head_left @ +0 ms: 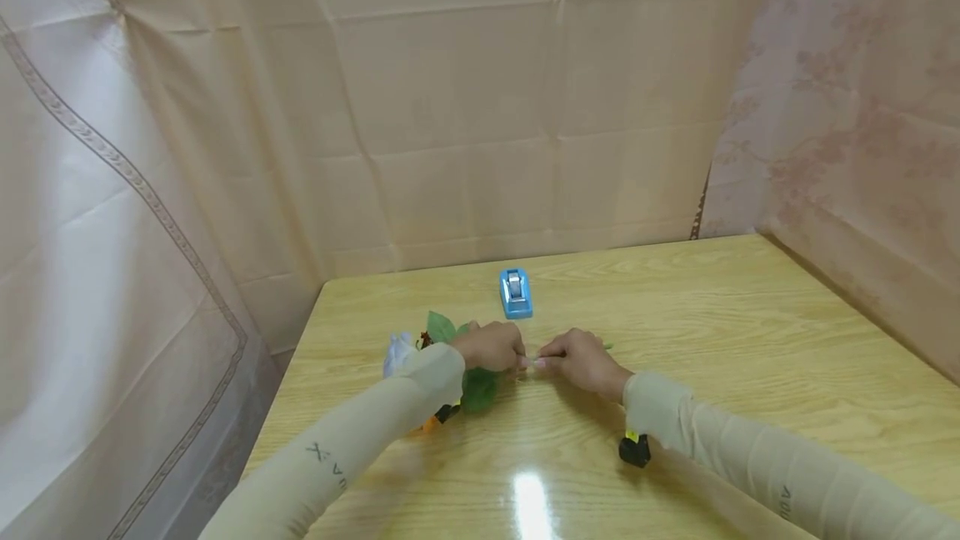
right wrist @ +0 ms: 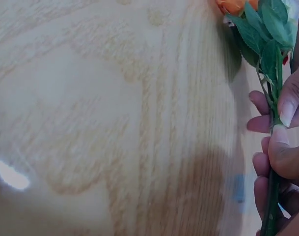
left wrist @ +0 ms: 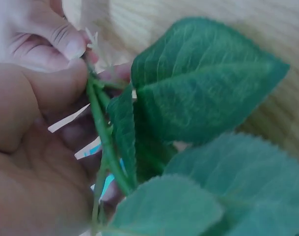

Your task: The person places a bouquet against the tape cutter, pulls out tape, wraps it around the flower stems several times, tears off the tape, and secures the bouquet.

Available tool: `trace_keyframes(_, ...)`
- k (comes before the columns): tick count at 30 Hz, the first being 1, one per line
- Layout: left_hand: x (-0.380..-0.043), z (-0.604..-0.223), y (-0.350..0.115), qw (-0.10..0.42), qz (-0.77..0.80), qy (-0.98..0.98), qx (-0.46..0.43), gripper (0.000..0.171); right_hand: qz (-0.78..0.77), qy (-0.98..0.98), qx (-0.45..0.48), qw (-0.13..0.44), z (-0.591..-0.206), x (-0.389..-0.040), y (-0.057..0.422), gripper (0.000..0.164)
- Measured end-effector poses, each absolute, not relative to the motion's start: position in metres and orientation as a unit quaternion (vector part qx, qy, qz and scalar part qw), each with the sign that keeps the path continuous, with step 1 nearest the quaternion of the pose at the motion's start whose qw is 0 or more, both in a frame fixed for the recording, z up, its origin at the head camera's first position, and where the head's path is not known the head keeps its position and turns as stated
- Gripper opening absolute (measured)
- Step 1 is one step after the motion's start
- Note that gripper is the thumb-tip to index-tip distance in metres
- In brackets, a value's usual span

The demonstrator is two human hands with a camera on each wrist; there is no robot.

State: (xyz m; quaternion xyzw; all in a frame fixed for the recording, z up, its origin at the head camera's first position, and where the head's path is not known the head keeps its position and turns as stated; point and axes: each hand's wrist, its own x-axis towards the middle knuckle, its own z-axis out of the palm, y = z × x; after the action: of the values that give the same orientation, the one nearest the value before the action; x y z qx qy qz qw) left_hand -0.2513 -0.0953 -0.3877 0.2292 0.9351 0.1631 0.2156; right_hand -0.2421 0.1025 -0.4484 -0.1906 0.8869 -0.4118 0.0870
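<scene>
While both hands are clamped on its stems (right wrist: 272,196), the bunch of flowers (right wrist: 267,46) lies low over the near-middle part of the wood-grained counter (head_left: 712,315), its blooms pointing to the person's left. The left hand (head_left: 491,347) grips it just below the foliage, thumb laid along the green; the right hand (head_left: 585,361) pinches the stems lower down, thumb on top, fingers curled beneath. The fingertips of the two nearly meet.

The stems are slender and mid-green, with small side shoots. The leaves (left wrist: 203,81) are broad, pointed and finely toothed, dark green where shaded and paler, almost grey-green, where light falls on them; their veins show clearly. One bloom (head_left: 397,354) is whitish with a lilac tint, another (right wrist: 237,5) is bright orange, and a little dark red shows among the leaves.

Counted, there are two hands, one bunch and at least two stems. Three broad leaves fill much of the left wrist view, with a narrower one seen nearly edge-on. Two blooms can be told apart; whether the red belongs to a third is unclear. One blue tape dispenser (head_left: 516,294) stands beyond the hands, near the counter's far edge.
</scene>
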Motion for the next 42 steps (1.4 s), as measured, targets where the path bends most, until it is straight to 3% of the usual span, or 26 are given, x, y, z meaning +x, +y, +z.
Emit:
trace_keyframes(9, -0.25, -0.402, -0.095, 0.152, 0.141, 0.954, 0.216, 0.024, -0.407, 0.885, -0.21, 0.076, -0.448, -0.244, 0.099, 0.015)
trace_keyframes(14, -0.244, -0.403, -0.094, 0.111, 0.123, 0.963, 0.214, 0.016, -0.394, 0.885, -0.222, 0.108, -0.444, -0.248, 0.1, 0.012)
trace_keyframes(25, -0.234, -0.411, -0.091, 0.032, 0.106, 0.971, 0.212, 0.012, -0.353, 0.893, -0.239, 0.147, -0.436, -0.251, 0.104, 0.025)
trace_keyframes(39, -0.232, -0.415, -0.093, -0.034, 0.09, 0.967, 0.234, 0.011, -0.356, 0.894, -0.22, 0.159, -0.434, -0.255, 0.102, 0.032)
trace_keyframes(42, -0.232, -0.416, -0.094, -0.047, 0.089, 0.966, 0.237, 0.011, -0.349, 0.899, -0.223, 0.143, -0.434, -0.256, 0.101, 0.027)
